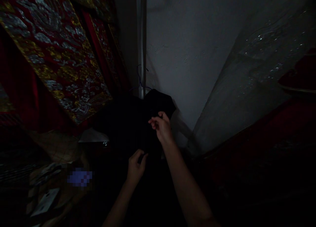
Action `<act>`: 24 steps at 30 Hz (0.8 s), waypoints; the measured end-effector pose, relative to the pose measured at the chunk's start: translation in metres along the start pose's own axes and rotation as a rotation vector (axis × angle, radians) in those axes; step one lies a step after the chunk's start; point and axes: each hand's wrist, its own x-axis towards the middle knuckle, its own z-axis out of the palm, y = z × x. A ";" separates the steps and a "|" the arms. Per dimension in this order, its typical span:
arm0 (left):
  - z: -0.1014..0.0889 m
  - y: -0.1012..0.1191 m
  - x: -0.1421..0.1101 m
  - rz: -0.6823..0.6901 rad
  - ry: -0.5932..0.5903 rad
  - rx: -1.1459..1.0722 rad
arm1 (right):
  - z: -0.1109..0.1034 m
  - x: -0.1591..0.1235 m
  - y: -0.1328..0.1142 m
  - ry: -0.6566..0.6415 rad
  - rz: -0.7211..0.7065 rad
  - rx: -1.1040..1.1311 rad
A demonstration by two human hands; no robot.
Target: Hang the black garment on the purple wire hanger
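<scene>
A black garment [158,103] hangs on a thin wire hanger [139,78] in front of me, and its folds are mostly lost in the dark. My right hand [161,126] is raised before its upper part, fingers loosely bent and apart, with nothing visible in them. Lower and to the left, my left hand [137,162] is at the front of the garment. Its thumb and forefinger curve towards each other in a pinch at the dark cloth, though the cloth between the tips hardly shows.
Red cloth with gold and silver embroidery [81,65] hangs at the left. Behind the hanger runs a vertical pole [142,32] along a pale wall [187,49]. Clear plastic sheeting [259,65] covers the right side above dark red material [266,125]. Cluttered items, blurred and dim, lie at lower left.
</scene>
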 end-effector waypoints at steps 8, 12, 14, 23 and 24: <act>-0.037 -0.028 0.059 -0.007 -0.101 0.052 | 0.057 0.031 -0.042 -0.114 -0.131 -0.033; -0.074 0.034 0.114 0.149 -0.064 0.037 | 0.052 0.012 -0.032 -0.201 -0.178 -0.051; -0.086 0.075 0.139 0.324 0.093 0.014 | 0.050 0.007 -0.030 -0.246 -0.215 -0.083; -0.082 0.138 0.190 0.634 0.040 0.355 | 0.039 0.012 -0.039 -0.277 -0.597 -0.346; -0.080 0.138 0.189 0.641 0.067 0.358 | 0.037 0.014 -0.037 -0.267 -0.634 -0.373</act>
